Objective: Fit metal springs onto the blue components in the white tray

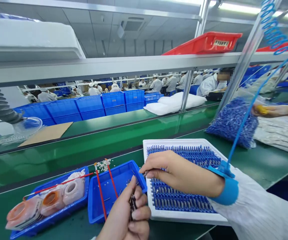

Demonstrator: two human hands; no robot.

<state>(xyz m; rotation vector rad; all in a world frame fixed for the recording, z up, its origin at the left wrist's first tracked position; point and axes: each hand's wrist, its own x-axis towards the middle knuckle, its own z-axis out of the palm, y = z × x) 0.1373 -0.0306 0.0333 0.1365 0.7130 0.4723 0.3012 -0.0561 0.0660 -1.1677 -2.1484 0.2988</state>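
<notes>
My left hand (130, 216) is closed around a bundle of small dark metal pins (133, 201), held over the near corner of a small blue tray (101, 205). My right hand (174, 171) reaches leftwards with thumb and fingers pinched on one small metal pin (145, 173) at the left edge of a white tray (184, 216). That tray holds a blue rack (181, 196) filled with rows of upright pins. A blue wrist strap (227, 191) with a coiled blue cord (274, 30) sits on my right wrist.
A second blue tray (37, 228) at the left holds orange and pink plastic parts with red swabs (100, 190) nearby. A bag of blue parts (231, 121) stands behind the white tray. Another person's hand (267, 110) works at the right. Blue bins (89, 106) line the far conveyor.
</notes>
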